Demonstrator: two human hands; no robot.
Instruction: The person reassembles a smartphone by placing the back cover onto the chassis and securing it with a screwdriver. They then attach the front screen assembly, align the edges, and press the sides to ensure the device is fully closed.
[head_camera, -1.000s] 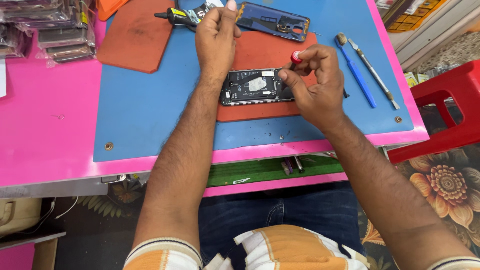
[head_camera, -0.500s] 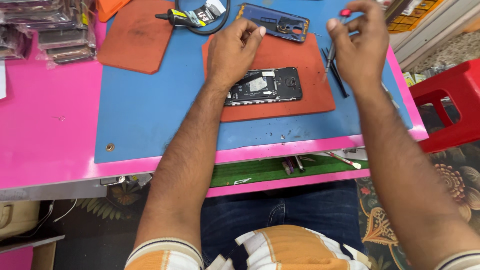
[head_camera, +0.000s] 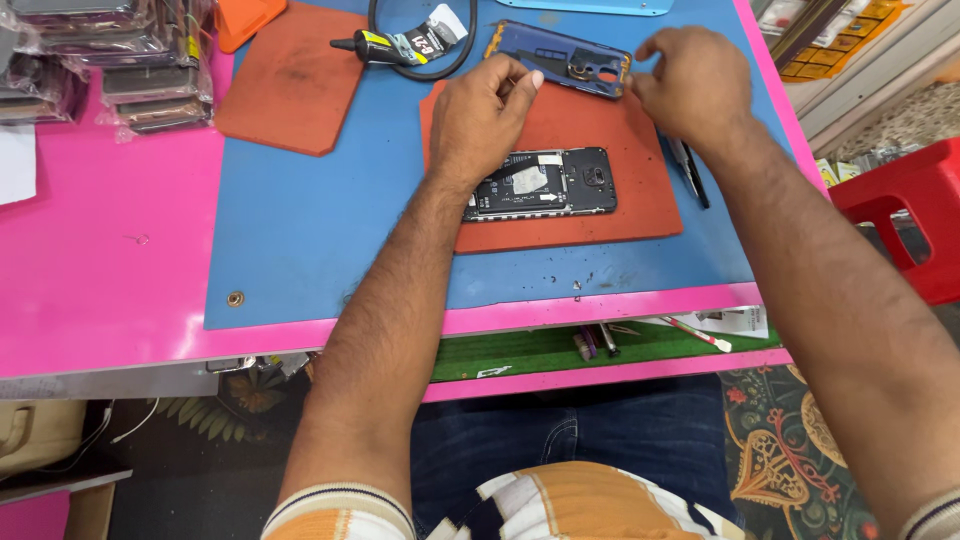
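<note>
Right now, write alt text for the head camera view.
A person's left hand and right hand reach for a blue phone back cover at the far edge of an orange mat. An opened phone lies on that mat, atop a blue work mat covering a pink table.

both hands (head_camera: 480, 110) (head_camera: 695, 85) at blue phone back cover (head_camera: 560, 58) above opened phone (head_camera: 545, 183)

The opened phone (head_camera: 545, 184) lies on the near mat (head_camera: 610, 215), with the back cover (head_camera: 560, 58) behind it at the mat's far edge. A second mat (head_camera: 290, 80) lies to the left — the glue tube (head_camera: 395, 45) behind and between them. Both mats rest on the work sheet (head_camera: 300, 250), tweezers (head_camera: 692, 172) just right of the near mat.
</note>
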